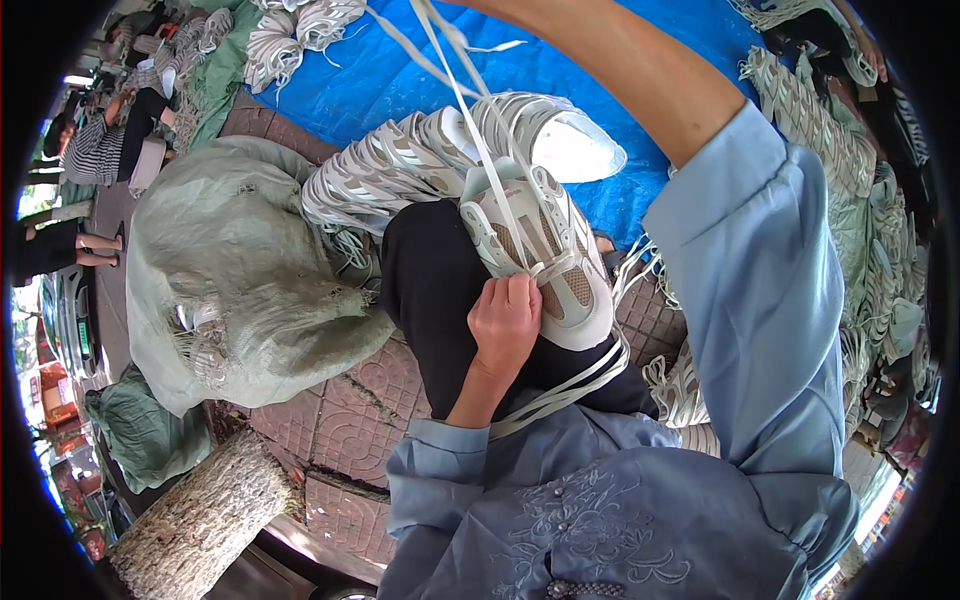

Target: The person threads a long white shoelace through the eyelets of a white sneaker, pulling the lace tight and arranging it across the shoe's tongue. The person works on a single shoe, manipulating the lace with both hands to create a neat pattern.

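A beige and white sneaker upper (pixel 538 232) lies across my black-trousered knee, its rounded toe pointing toward me. My left hand (pixel 506 318) is closed at its side near the toe, pinching the white shoelace (pixel 548 268) where it crosses the lowest eyelets. Two lengths of lace run taut from the upper to the top edge of the view. My right forearm (pixel 640 70) reaches up and out of the picture, so the right hand is out of sight. Several loose laces (pixel 575 388) trail beside the toe over my lap.
Nested rows of similar uppers (pixel 400 165) lie beyond my knee on a blue tarp (pixel 660 60). A large pale woven sack (pixel 225 270) stands at left, near a tree trunk (pixel 200 515). More stacked uppers (pixel 815 140) line the right. People sit and stand at far left.
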The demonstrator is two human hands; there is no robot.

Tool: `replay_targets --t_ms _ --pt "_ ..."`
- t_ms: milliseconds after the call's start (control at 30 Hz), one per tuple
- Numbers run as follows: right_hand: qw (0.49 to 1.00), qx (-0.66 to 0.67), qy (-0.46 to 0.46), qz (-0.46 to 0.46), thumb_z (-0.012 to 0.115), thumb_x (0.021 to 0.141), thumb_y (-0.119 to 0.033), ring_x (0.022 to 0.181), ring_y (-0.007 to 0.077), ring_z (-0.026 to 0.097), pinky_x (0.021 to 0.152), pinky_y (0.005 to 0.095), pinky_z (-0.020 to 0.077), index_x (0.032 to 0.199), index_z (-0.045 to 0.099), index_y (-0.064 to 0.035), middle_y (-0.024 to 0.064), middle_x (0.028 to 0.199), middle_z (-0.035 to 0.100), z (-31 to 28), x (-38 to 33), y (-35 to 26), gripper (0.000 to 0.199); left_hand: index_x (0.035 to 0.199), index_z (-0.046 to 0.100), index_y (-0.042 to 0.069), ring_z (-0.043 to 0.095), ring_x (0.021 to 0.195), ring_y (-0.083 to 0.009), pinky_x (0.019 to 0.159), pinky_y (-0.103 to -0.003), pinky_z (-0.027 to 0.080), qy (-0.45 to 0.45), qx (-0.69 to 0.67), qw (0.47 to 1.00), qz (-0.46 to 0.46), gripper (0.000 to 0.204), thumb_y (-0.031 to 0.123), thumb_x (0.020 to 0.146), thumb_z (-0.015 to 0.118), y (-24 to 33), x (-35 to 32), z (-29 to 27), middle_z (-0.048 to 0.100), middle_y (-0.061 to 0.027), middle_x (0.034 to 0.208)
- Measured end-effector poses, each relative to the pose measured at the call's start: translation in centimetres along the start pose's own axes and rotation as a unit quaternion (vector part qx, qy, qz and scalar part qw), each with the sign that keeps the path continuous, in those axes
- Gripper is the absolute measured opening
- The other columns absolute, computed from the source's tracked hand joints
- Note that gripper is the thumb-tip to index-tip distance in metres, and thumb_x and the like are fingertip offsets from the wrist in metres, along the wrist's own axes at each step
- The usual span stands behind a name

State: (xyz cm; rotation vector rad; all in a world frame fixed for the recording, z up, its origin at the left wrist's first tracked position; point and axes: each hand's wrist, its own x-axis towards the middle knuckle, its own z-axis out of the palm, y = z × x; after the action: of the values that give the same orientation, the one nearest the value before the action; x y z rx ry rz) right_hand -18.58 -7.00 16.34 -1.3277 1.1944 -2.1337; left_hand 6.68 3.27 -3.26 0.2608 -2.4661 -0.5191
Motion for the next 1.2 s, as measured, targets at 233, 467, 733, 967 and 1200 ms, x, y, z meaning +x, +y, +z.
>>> replay_targets --t_ms 233,467,733,967,1200 --pt "0.973 0.179 0.030 0.143 0.060 0.076 -0.017 0.030 0.0087 0.028 0.030 0.0246 0.0198 0.062 0.054 -0.0009 -0.0019 0.040 0.037 1.0 4.0 2.6 0.023 0.083 0.052 0.003 0.053 0.062 -0.0247 0.051 -0.034 0.045 -0.012 -0.030 0.999 -0.025 0.016 0.000 0.069 0.059 0.5 0.7 -1.2 0.052 -0.0087 0.070" --pt "0.971 0.173 -0.003 0.165 0.058 0.078 -0.022 0.029 0.0071 0.020 0.030 0.0237 0.0152 0.063 0.052 -0.0038 -0.0054 0.039 0.030 6.9 3.7 3.6 0.025 0.093 0.056 0.000 0.051 0.095 -0.0266 0.083 -0.039 0.041 -0.086 -0.156 0.979 0.098 0.027 0.016 0.071 0.058 2.7 1.0 -1.3 0.055 -0.0124 0.095" --pt "0.973 0.184 0.052 0.126 0.054 0.081 -0.017 0.031 0.0053 0.021 0.031 0.0219 0.0152 0.066 0.051 -0.0024 -0.0050 0.042 0.033 1.6 3.6 2.4 0.021 0.096 0.058 0.003 0.050 0.103 -0.0220 0.095 -0.037 0.033 -0.156 -0.139 0.974 0.083 0.025 0.017 0.075 0.057 2.3 -3.5 -2.1 0.057 -0.0079 0.100" --pt "0.991 0.110 -0.029 0.072 0.049 0.084 -0.015 0.033 0.0055 0.022 0.032 0.0219 0.0142 0.073 0.051 -0.0008 -0.0045 0.044 0.034 -1.1 1.8 -2.5 0.018 0.095 0.058 0.001 0.056 0.070 -0.0119 0.063 -0.023 0.045 0.036 -0.572 0.743 -0.345 0.016 0.003 0.085 0.045 -0.1 2.2 -4.3 0.059 -0.0069 0.077" --pt "0.992 0.097 -0.032 0.077 0.051 0.082 -0.011 0.035 0.0074 0.026 0.033 0.0230 0.0202 0.071 0.052 0.0007 -0.0016 0.047 0.039 1.1 0.9 -4.5 0.016 0.094 0.059 0.001 0.042 0.051 -0.0037 0.046 -0.018 0.035 -0.333 -0.480 0.785 -0.206 0.018 0.010 0.081 0.052 -1.9 12.0 -3.9 0.055 -0.0019 0.070"
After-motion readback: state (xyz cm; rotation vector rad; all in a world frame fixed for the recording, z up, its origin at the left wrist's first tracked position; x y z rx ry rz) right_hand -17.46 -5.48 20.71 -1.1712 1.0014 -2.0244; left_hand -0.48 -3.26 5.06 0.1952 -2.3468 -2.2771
